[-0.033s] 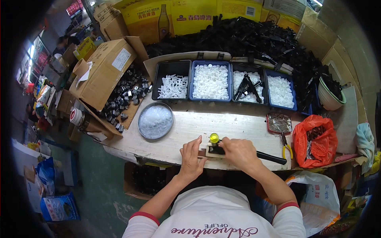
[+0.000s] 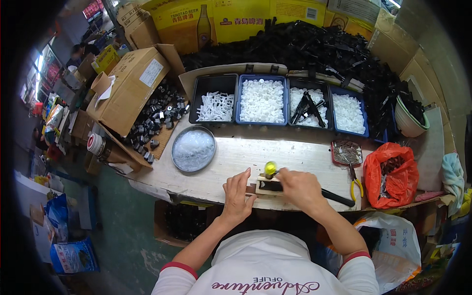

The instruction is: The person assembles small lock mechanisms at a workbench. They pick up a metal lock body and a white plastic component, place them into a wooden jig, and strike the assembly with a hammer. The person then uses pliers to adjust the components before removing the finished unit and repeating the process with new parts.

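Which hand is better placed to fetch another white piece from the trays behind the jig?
Left, probably. The left hand only rests open beside the small wooden jig, while the right hand is closed around the black-handled tool with the yellow cap. The trays lie straight ahead.

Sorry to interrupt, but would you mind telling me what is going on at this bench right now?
A person sits at a wooden bench working on a small wooden jig near its front edge. The left hand steadies the jig's left end, while the right hand holds a black-handled tool by a yellow-topped part. Behind are four trays of white pieces, a round tin, pliers and a red bag.
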A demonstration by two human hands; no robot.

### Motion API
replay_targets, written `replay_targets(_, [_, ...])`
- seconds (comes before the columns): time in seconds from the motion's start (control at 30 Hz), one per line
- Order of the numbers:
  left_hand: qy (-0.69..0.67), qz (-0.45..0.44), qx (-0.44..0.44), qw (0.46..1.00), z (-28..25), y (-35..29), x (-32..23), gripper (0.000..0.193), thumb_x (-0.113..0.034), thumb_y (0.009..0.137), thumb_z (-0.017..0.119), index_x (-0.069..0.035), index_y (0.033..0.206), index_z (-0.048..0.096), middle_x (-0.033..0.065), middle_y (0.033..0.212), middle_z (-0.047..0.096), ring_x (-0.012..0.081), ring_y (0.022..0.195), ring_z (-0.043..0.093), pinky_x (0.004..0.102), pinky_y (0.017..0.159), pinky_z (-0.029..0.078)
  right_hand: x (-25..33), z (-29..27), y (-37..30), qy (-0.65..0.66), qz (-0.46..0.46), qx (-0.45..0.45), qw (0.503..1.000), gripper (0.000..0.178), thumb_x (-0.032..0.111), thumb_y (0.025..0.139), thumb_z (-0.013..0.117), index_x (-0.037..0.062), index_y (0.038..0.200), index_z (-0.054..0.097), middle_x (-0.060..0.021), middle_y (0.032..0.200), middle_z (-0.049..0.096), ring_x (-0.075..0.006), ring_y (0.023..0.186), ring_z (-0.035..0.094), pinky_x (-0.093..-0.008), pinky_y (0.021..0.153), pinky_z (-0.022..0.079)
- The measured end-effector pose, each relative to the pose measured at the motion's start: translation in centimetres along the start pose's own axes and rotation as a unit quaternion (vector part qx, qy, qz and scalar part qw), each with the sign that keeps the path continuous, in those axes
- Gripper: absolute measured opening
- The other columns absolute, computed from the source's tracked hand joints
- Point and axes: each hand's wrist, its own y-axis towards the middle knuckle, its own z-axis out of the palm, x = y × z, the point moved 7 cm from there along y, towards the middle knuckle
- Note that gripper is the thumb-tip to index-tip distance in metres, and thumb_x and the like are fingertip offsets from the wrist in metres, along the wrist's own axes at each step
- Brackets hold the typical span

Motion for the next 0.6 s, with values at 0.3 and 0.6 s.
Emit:
replay_targets(0.3, [0.005, 0.089, 0.074, 0.993, 3.2, 2.8, -3.7, 0.061, -0.005, 0.065, 0.068, -0.004, 0.121, 0.044, 0.0100, 0.106, 0.052, 0.0256, 0.095, 0.045, 0.0369, 0.083, 0.029, -7.4, -1.4, -6.0, -0.066, 0.151, -0.133, 0.977, 0.013, 0.019, 0.082, 0.053, 0.0061, 0.081, 0.054, -0.0110, 0.061, 0.054, -0.0298, 0.055, 0.055, -0.0399, 0.050, 0.043])
replay_targets(0.6, [-0.199, 0.050, 0.112, 0.972, 3.0, 5.4, -2.6, 0.047, 0.000, 0.074, 0.060, -0.001, 0.118, 0.046, 0.0112, 0.099, 0.054, 0.0246, 0.085, 0.055, 0.0347, 0.076, 0.043, -14.7, -3.8, -10.5, -0.111, 0.216, -0.222, 0.944, 0.021, 0.013, 0.074, 0.060, -0.0003, 0.088, 0.053, -0.0154, 0.092, 0.050, -0.0310, 0.088, 0.047, -0.0408, 0.075, 0.038])
